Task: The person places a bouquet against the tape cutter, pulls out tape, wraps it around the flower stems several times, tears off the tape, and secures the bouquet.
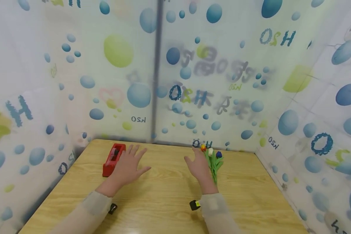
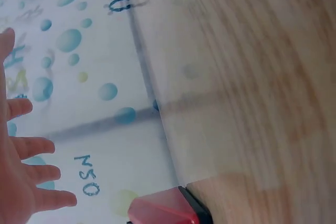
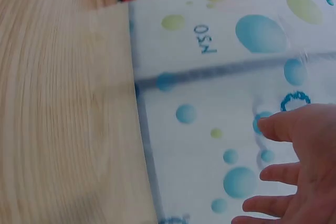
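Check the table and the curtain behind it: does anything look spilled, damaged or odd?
Nothing looks spilled on the table, and the red case and tulips show no visible damage. The lettering on the curtain looks odd: at upper right it runs O, 2, H, as if viewed from behind.

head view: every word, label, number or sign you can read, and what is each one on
"O2H" (H2O reversed): back curtain, upper right and centre
"H", beside a cut-off green character: left curtain
"O", beside a green character: right curtain
"NSO" or similar: small dark print, back curtain
Too blurred: grey backward writing, back curtain
Too small: other small prints, yellow label on black wrist device
None readable: red holder, flowers
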A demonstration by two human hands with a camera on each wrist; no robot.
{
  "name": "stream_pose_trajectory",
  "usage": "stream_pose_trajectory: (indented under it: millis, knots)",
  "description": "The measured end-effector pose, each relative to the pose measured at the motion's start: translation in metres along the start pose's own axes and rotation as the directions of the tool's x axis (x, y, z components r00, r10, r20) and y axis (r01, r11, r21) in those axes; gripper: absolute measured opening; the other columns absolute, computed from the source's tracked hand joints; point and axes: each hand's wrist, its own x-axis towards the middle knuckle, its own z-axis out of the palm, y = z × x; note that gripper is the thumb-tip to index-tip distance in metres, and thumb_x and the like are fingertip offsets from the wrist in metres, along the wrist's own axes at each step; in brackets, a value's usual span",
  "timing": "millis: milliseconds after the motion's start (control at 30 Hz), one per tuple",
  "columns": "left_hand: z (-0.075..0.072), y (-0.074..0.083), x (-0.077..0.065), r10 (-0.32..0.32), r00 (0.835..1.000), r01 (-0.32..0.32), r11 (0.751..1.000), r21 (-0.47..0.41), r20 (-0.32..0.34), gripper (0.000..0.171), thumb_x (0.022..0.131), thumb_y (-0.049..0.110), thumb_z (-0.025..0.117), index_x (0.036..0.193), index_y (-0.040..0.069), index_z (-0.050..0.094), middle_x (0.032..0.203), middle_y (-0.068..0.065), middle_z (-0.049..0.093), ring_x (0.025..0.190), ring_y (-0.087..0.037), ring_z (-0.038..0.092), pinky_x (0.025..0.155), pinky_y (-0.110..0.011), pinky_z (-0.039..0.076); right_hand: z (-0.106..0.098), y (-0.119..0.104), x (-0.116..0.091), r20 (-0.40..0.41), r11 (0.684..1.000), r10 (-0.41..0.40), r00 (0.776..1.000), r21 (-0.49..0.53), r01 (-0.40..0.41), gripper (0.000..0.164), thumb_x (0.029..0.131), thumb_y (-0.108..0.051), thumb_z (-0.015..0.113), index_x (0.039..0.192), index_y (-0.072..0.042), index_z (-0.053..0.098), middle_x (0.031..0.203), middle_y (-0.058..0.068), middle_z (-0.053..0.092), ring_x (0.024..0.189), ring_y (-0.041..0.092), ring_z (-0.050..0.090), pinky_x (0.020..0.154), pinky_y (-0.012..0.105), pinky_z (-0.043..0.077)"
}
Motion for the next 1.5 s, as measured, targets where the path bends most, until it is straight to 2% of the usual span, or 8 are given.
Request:
stream_pose_trajectory:
  millis: [333,600,867,1100,1233,1333,1433,1500]
  knots:
    - [-0.017,-0.038,-0.012,-0.072,0.987,0.067,0.997,-0.034,-0.145,0.077,0.098,0.052,0.073,0.155,0.005,0.051,0.148,-0.030,0.054,0.142,-0.054,0.044,0.116,-0.074,0.039,0.051,-0.039,-0.006,0.020,0.994,-0.027,0.999,0.107,0.025,0.068,0.100,-0.029,0.077,0.156,-0.004,0.049,0.160,0.023,0.051,0.150,0.046,0.045,0.122,0.063,0.043]
    - [-0.021,-0.064,-0.023,-0.154,0.950,0.124,0.984,-0.127,-0.272,0.068,0.101,0.041,0.072,0.150,-0.002,0.052,0.136,-0.030,0.059,0.124,-0.051,0.055,0.103,-0.069,0.052,0.096,-0.068,-0.008,0.002,0.995,-0.050,0.999,0.088,0.050,0.065,0.097,-0.026,0.080,0.151,-0.002,0.054,0.153,0.021,0.057,0.142,0.043,0.054,0.117,0.057,0.050]
    - [-0.032,-0.092,-0.041,-0.356,0.928,0.315,0.907,-0.278,-0.110,0.072,0.111,0.047,0.053,0.156,-0.008,0.041,0.154,-0.037,0.047,0.139,-0.058,0.044,0.115,-0.077,0.037,0.139,-0.106,-0.022,0.125,0.963,-0.044,0.991,0.269,0.009,0.066,0.095,-0.030,0.082,0.150,-0.003,0.056,0.155,0.021,0.056,0.145,0.043,0.051,0.118,0.058,0.049]
    - [-0.041,-0.119,-0.047,-0.436,0.898,0.420,0.822,-0.384,0.049,0.077,0.113,0.052,0.043,0.161,-0.007,0.032,0.160,-0.040,0.038,0.144,-0.060,0.039,0.117,-0.078,0.035,0.180,-0.122,-0.035,0.188,0.921,-0.011,0.982,0.383,-0.064,0.069,0.091,-0.029,0.087,0.150,-0.008,0.058,0.152,0.011,0.061,0.139,0.034,0.059,0.113,0.050,0.056]
    - [-0.046,-0.134,-0.050,-0.445,0.883,0.460,0.763,-0.453,0.148,0.080,0.114,0.055,0.037,0.164,-0.005,0.025,0.161,-0.042,0.034,0.145,-0.061,0.039,0.116,-0.077,0.038,0.196,-0.130,-0.038,0.210,0.864,0.035,0.977,0.485,-0.135,0.070,0.090,-0.024,0.088,0.151,-0.008,0.057,0.151,0.008,0.061,0.138,0.034,0.061,0.110,0.049,0.058]
    - [-0.047,-0.143,-0.053,-0.413,0.881,0.470,0.715,-0.518,0.230,0.081,0.113,0.052,0.041,0.166,-0.005,0.019,0.161,-0.042,0.033,0.144,-0.060,0.042,0.114,-0.072,0.045,0.203,-0.137,-0.040,0.208,0.844,0.063,0.976,0.512,-0.163,0.070,0.088,-0.021,0.090,0.149,-0.008,0.059,0.149,0.008,0.063,0.134,0.034,0.063,0.108,0.049,0.059]
    - [-0.045,-0.150,-0.057,-0.359,0.890,0.457,0.696,-0.555,0.282,0.081,0.112,0.044,0.053,0.165,-0.007,0.019,0.160,-0.041,0.036,0.142,-0.059,0.047,0.107,-0.061,0.057,0.208,-0.145,-0.042,0.209,0.831,0.077,0.975,0.526,-0.179,0.068,0.087,-0.019,0.091,0.147,-0.008,0.060,0.146,0.010,0.064,0.129,0.034,0.066,0.105,0.049,0.061]
    - [-0.044,-0.153,-0.059,-0.326,0.898,0.440,0.701,-0.561,0.296,0.081,0.109,0.037,0.061,0.165,-0.007,0.021,0.160,-0.040,0.039,0.140,-0.058,0.050,0.101,-0.054,0.062,0.212,-0.148,-0.043,0.212,0.828,0.086,0.973,0.529,-0.188,0.068,0.086,-0.018,0.091,0.146,-0.009,0.061,0.145,0.011,0.065,0.126,0.032,0.068,0.103,0.048,0.062]
